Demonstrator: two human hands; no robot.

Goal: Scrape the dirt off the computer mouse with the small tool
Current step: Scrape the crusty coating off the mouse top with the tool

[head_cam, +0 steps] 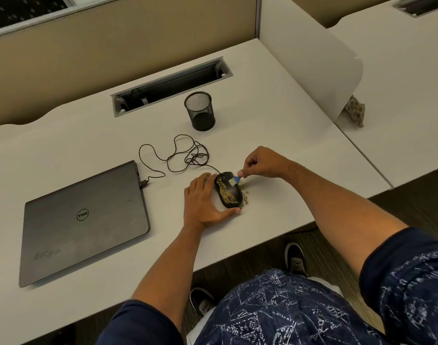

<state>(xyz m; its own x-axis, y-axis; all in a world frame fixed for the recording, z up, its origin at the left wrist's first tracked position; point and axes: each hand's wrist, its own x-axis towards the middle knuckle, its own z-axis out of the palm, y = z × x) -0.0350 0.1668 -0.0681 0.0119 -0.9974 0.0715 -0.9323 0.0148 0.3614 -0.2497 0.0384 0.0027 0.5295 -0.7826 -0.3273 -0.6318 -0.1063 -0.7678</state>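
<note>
While left hand (203, 202) clamps dirty mouse (228, 191) on desk (275, 135), right hand (259, 163) grip pinches blue tool (234, 180) against it.

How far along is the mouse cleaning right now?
Partly done. Loosened crumbs already lie on the desk beside the mouse, so some dirt is off. In hand: the left hand steadies the mouse while the right hand works the small blue tool on its top. Left: yellowish crust still covers much of the shell.
</note>
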